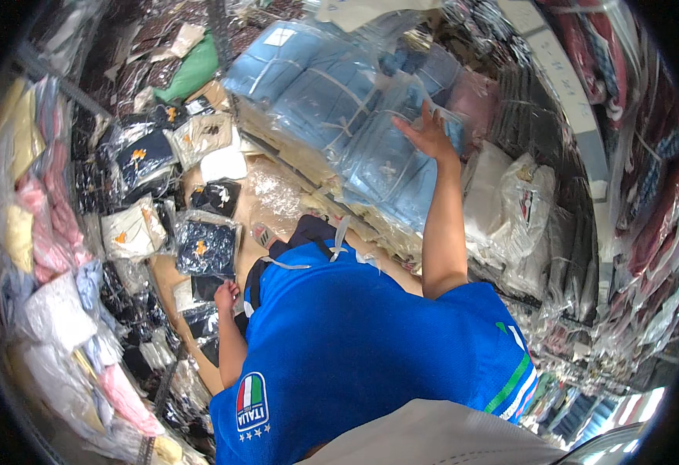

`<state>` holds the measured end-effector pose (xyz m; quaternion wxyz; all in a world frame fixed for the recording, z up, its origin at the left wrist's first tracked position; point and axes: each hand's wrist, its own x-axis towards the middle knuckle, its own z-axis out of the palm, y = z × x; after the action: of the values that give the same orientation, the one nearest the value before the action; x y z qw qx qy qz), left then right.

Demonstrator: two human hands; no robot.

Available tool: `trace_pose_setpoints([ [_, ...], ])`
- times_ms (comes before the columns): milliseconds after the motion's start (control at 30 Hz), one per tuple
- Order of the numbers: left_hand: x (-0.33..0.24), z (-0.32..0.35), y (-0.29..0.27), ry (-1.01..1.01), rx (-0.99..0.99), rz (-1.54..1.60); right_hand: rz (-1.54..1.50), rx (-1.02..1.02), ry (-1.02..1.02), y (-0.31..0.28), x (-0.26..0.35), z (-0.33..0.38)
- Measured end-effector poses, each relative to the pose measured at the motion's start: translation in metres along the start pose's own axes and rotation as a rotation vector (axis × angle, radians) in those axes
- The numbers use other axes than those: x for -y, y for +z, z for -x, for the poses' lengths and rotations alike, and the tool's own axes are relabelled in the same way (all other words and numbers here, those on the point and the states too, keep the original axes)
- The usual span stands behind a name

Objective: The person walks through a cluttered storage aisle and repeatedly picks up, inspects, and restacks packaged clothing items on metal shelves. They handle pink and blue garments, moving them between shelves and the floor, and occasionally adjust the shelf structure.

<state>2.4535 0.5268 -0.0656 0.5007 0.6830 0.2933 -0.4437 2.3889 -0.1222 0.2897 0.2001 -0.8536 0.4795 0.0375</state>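
Note:
My right hand (428, 132) is stretched out ahead with its fingers spread flat against a clear plastic bag of light blue folded garments (386, 167). That bag lies on a stack of similar blue bundles (308, 85). My left hand (227, 296) hangs low by my hip with its fingers curled, right beside a dark garment packet (203, 288) on the brown floor; whether it grips the packet is unclear. My blue jersey (355, 349) and dark shorts (312, 231) fill the lower middle of the view.
Several bagged dark and cream garments (207, 246) lie spread over the floor at left. Pink, yellow and white packets (41, 232) are piled along the left wall. White bagged bundles (510, 201) and shelves of dark and red clothing (642, 194) stand at right.

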Motion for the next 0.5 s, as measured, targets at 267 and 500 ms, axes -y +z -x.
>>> trace_pose_setpoints([
  [267,-0.018,-0.013,-0.003,0.038,0.061,-0.052,0.115,-0.103,0.150,-0.015,0.015,0.042],
  [500,-0.037,-0.006,0.008,0.052,0.034,-0.088,-0.111,-0.211,0.319,0.012,-0.007,0.057],
])
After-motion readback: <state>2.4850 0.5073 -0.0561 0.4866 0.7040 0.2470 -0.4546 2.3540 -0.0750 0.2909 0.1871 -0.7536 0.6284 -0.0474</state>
